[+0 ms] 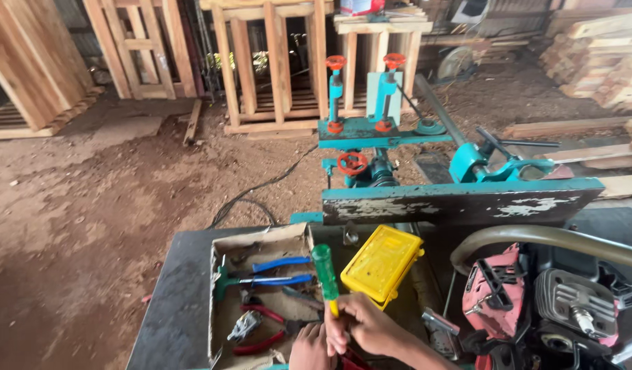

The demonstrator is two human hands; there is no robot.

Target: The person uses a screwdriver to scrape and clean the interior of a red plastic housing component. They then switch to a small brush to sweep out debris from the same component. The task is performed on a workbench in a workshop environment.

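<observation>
With your right hand (364, 327) closed on the green-handled screwdriver (325, 272) just right of the tool tray (261, 241), left hand (309, 348) beside it, fingers hidden, you appear mid-selection; next, lift it clear.

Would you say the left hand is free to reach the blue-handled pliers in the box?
Probably yes: the left hand sits at the box, and the blue-handled pliers lie uncovered just ahead of it.

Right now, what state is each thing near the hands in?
Green-handled screwdriver: upright, gripped by right hand.
Left hand: closed, beside the right hand.
Yellow case: shut, tilted.
Cardboard box: open, holding tools.
Blue-handled pliers: lying in the box.
Chainsaw engine: cover off, spark plug exposed.
</observation>
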